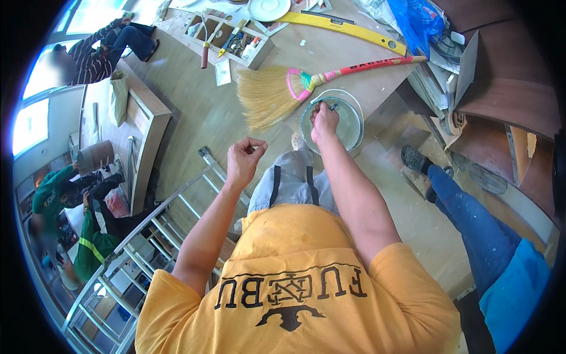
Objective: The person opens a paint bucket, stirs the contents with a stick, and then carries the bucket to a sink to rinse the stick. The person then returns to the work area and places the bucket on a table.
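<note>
A round bucket (354,140) with pale greenish-grey inside stands in front of me, its thin wire handle raised along the far rim. Over its left half is my right hand (325,123), fingers closed; a small dark bit shows by the fingertips, too small to name. My left hand (242,164) hangs in the air left of the bucket, thumb and forefinger pinched together with nothing visible between them. Just beyond the bucket lies a straw broom (271,94), its red handle pointing right and its bristles left.
A yellow spirit level (348,28) and a wooden tray (259,54) holding brushes and a bottle lie farther off. A metal ladder (171,219) stands at left. At right are a person's legs (460,206) and brown wooden panels (501,88). Other people work at far left.
</note>
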Motion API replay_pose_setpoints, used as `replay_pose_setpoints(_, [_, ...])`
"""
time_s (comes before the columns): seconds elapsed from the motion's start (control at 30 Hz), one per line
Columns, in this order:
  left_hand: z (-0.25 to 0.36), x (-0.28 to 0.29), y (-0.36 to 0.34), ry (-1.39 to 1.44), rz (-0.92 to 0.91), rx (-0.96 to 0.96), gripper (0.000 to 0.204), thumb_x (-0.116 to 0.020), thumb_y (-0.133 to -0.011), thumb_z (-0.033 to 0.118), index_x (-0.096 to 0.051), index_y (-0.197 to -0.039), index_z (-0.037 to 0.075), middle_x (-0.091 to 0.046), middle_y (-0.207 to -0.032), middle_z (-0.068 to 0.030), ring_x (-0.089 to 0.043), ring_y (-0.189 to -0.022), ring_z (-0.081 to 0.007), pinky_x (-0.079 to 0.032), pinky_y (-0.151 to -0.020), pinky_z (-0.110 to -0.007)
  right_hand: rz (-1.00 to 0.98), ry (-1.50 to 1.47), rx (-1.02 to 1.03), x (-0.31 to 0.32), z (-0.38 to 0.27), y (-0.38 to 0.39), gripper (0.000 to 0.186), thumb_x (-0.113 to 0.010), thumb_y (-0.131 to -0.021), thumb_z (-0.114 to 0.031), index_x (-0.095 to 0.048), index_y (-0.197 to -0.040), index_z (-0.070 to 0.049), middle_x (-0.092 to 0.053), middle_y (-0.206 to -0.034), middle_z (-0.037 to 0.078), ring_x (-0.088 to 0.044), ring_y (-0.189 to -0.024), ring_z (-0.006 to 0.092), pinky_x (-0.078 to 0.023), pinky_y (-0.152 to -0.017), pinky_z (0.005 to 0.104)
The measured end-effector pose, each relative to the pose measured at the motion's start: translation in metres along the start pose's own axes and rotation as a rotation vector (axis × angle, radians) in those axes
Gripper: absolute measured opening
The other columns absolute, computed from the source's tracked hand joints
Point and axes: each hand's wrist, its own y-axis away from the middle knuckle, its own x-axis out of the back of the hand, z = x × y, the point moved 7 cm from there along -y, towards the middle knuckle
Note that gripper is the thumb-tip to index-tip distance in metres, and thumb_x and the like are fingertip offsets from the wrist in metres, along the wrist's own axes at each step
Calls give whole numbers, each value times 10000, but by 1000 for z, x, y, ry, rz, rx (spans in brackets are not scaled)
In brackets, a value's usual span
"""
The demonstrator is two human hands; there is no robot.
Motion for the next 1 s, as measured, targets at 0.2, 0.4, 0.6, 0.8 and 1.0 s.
replay_pose_setpoints(0.2, [1,1,7,18,-18,69,172,-762,-876,158,-753,-929,-5,-530,-613,45,-411,-556,-41,-336,-513,-256,183,117,-3,20,5,-5,159,-557,-986,-113,-508,-836,-97,-456,-695,-30,-407,-517,67,-302,-446,253])
replay_pose_setpoints(0.4, [1,-13,10,137,-13,111,177,-765,-888,145,-745,-965,-13,-617,-714,33,-470,-622,-39,-386,-576,-231,-83,124,-87,29,-11,41,116,-599,-972,-129,-554,-880,-74,-525,-739,-20,-431,-553,54,-334,-494,233])
replay_pose_setpoints(0.6, [67,-52,20,555,-114,106,196,-771,-891,147,-743,-1009,-7,-690,-828,-3,-555,-708,-61,-443,-634,-244,-622,440,-90,-14,-95,146,109,-654,-972,-157,-605,-962,-60,-579,-786,-28,-425,-598,26,-342,-551,201])
replay_pose_setpoints(0.8, [98,-82,36,647,-260,61,210,-779,-888,136,-751,-1027,-20,-710,-838,-19,-575,-710,-58,-434,-611,-232,-741,723,-28,-9,-129,157,104,-677,-957,-149,-646,-947,-50,-597,-810,-35,-448,-656,24,-369,-576,203])
replay_pose_setpoints(1.0, [103,-95,62,546,-210,86,194,-793,-890,162,-762,-1012,14,-705,-828,-1,-575,-722,-57,-452,-642,-227,-736,918,293,0,-151,160,105,-701,-922,-109,-671,-926,-9,-648,-834,6,-550,-728,84,-482,-694,253])
